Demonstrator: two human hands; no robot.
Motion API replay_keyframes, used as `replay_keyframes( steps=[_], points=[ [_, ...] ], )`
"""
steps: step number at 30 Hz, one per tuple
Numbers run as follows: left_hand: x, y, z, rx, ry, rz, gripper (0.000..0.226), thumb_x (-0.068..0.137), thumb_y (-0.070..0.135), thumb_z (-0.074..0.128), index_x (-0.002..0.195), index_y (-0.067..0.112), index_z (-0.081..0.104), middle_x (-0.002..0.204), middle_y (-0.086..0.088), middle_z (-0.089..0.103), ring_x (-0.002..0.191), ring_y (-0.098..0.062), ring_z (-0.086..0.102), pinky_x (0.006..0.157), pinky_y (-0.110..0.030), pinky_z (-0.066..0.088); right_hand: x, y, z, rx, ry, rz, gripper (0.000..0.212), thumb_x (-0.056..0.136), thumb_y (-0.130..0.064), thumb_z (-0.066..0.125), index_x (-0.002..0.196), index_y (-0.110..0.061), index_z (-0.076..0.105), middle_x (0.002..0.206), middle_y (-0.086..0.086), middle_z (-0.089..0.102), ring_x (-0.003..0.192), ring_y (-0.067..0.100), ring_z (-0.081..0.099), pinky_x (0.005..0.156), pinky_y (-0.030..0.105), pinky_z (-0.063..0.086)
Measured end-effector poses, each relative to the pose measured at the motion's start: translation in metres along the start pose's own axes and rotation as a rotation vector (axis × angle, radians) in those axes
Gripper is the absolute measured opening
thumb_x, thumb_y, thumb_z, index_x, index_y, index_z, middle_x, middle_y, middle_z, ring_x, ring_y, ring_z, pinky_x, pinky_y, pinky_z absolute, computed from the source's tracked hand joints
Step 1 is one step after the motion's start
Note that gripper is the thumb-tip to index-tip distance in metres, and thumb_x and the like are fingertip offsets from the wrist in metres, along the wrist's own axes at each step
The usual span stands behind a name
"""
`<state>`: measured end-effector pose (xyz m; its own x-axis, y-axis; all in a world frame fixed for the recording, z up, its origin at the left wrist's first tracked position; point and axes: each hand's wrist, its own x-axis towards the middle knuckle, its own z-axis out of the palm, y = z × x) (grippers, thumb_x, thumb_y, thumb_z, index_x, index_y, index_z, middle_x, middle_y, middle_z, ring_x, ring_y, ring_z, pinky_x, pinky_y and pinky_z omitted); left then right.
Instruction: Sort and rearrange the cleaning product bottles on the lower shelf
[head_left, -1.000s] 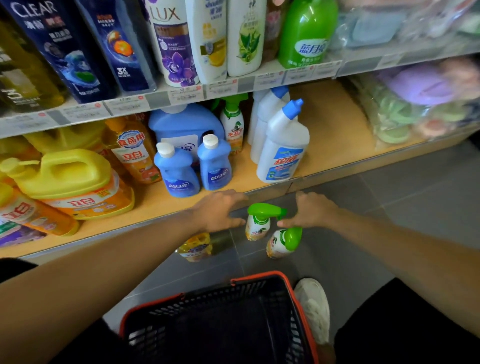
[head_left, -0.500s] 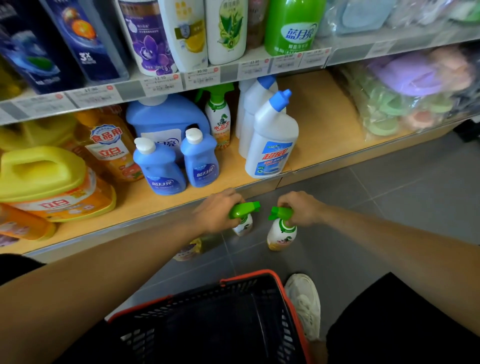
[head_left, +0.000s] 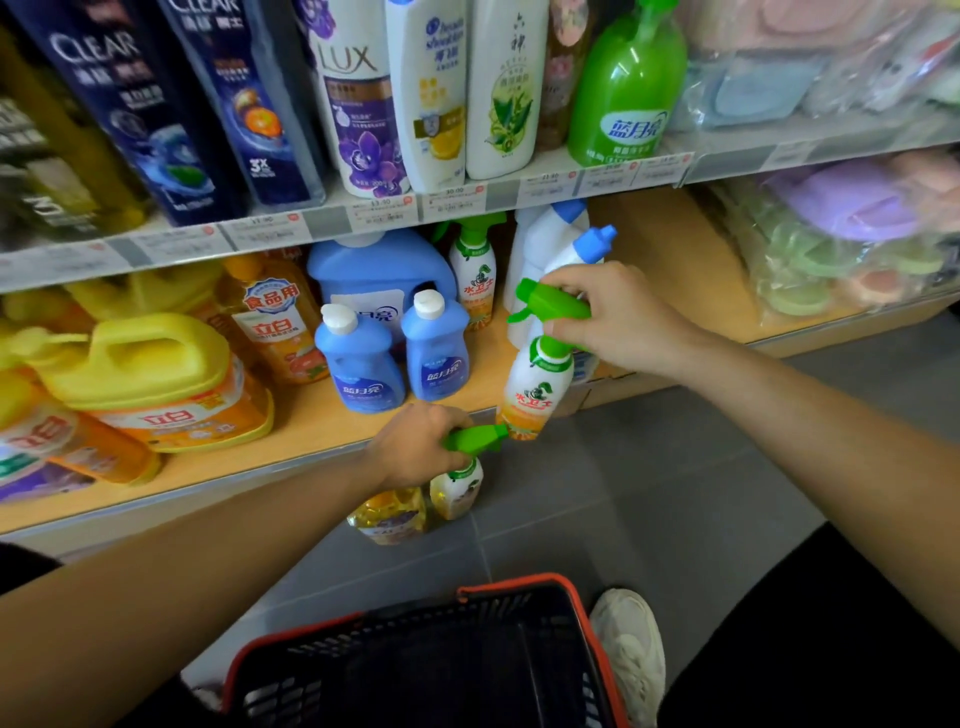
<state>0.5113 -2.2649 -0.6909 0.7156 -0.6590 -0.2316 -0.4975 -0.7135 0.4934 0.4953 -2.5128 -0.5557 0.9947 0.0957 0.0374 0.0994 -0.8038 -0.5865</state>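
Grips the green trigger head of the raised spray bottle (head_left: 537, 384) with the right hand (head_left: 618, 317), fingers curled round it, body hanging tilted before the near edge of the lower shelf (head_left: 311, 426), just right of two blue bottles (head_left: 358, 364). Clasps the trigger head of the low spray bottle (head_left: 457, 491) in the left hand (head_left: 415, 447), fingers wrapped on it, down near the floor beside a yellow bottle (head_left: 389, 514). Looks past a red-rimmed basket (head_left: 519, 584) nearest.

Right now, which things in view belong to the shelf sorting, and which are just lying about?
Job: raised spray bottle in right hand; low spray bottle in left hand; yellow bottle on floor; small blue bottles on lower shelf.
Lying about: upper-shelf shampoo; basket; shoe.
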Motion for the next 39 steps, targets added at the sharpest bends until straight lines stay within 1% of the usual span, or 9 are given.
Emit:
replay_keyframes(
  steps=[4,8,12,19,22,27,30,35,39],
  points=[
    [-0.013,0.002,-0.019,-0.105,0.088,-0.03,0.038,0.08,0.034,0.083,0.115,0.022,0.074,0.101,0.002,0.075,0.086,-0.016,0.067,0.078,-0.039,0.056,0.019,-0.008,0.008,0.011,0.112,0.039,0.026,0.085,-0.02,0.074,0.11,-0.017,0.072,0.096,0.004,0.073,0.096,0.023,0.066,0.083,0.043,0.054],
    [-0.024,0.005,-0.039,-0.222,0.161,-0.067,0.038,0.077,0.025,0.087,0.112,0.018,0.076,0.101,0.004,0.077,0.083,-0.01,0.069,0.076,-0.032,0.058,0.04,-0.016,0.025,-0.082,0.18,0.012,0.028,0.086,-0.026,0.075,0.112,-0.015,0.07,0.099,0.007,0.073,0.098,0.026,0.066,0.079,0.04,0.052],
    [-0.034,0.003,-0.047,-0.228,0.216,-0.101,0.029,0.075,0.025,0.087,0.103,0.023,0.078,0.089,0.011,0.075,0.073,0.002,0.065,0.06,-0.009,0.045,0.055,-0.021,0.039,-0.223,0.162,0.005,0.046,0.09,-0.036,0.071,0.129,-0.016,0.061,0.115,0.014,0.07,0.11,0.034,0.062,0.085,0.042,0.05],
    [-0.045,-0.01,-0.059,-0.352,0.218,-0.13,0.031,0.072,0.02,0.091,0.1,0.023,0.078,0.091,0.011,0.077,0.08,-0.002,0.071,0.079,-0.029,0.06,0.051,-0.019,0.027,-0.632,0.088,-0.065,0.059,0.081,-0.041,0.079,0.128,-0.012,0.058,0.118,0.012,0.067,0.113,0.034,0.058,0.083,0.044,0.053],
    [-0.047,-0.01,-0.058,-0.328,0.225,-0.115,0.032,0.073,0.024,0.09,0.101,0.026,0.077,0.091,0.014,0.077,0.079,-0.001,0.07,0.077,-0.031,0.06,0.053,-0.016,0.029,-0.551,0.063,0.016,0.052,0.084,-0.032,0.078,0.127,-0.013,0.057,0.115,0.016,0.067,0.11,0.039,0.06,0.081,0.047,0.053],
    [-0.046,-0.009,-0.06,-0.315,0.226,-0.112,0.033,0.074,0.026,0.09,0.104,0.025,0.077,0.094,0.013,0.077,0.08,-0.002,0.07,0.078,-0.033,0.06,0.056,-0.008,0.04,-0.229,0.127,-0.014,0.059,0.089,-0.005,0.069,0.143,-0.02,0.053,0.129,0.016,0.065,0.12,0.038,0.058,0.097,0.045,0.05],
    [-0.045,-0.01,-0.061,-0.356,0.235,-0.117,0.034,0.073,0.025,0.09,0.105,0.021,0.078,0.095,0.01,0.078,0.082,-0.004,0.071,0.08,-0.037,0.061,0.058,-0.004,0.043,-0.086,0.142,-0.051,0.06,0.088,0.004,0.064,0.142,-0.019,0.054,0.125,0.015,0.067,0.11,0.034,0.065,0.096,0.036,0.051],
    [-0.041,-0.01,-0.065,-0.429,0.276,-0.151,0.031,0.072,0.021,0.091,0.101,0.02,0.08,0.092,0.008,0.079,0.083,-0.007,0.074,0.083,-0.042,0.061,0.045,0.0,0.043,0.07,0.023,-0.083,0.074,0.085,0.004,0.071,0.149,-0.02,0.045,0.16,0.0,0.032,0.103,0.014,0.063,0.085,0.019,0.055],
    [-0.036,-0.004,-0.07,-0.522,0.347,-0.205,0.029,0.071,0.02,0.092,0.098,0.017,0.08,0.092,0.005,0.079,0.086,-0.012,0.075,0.084,-0.043,0.061,0.023,-0.005,0.05,0.105,0.145,-0.11,0.058,0.076,-0.007,0.084,0.129,-0.013,0.063,0.125,0.001,0.05,0.085,0.018,0.065,0.078,0.028,0.058]
  ],
)
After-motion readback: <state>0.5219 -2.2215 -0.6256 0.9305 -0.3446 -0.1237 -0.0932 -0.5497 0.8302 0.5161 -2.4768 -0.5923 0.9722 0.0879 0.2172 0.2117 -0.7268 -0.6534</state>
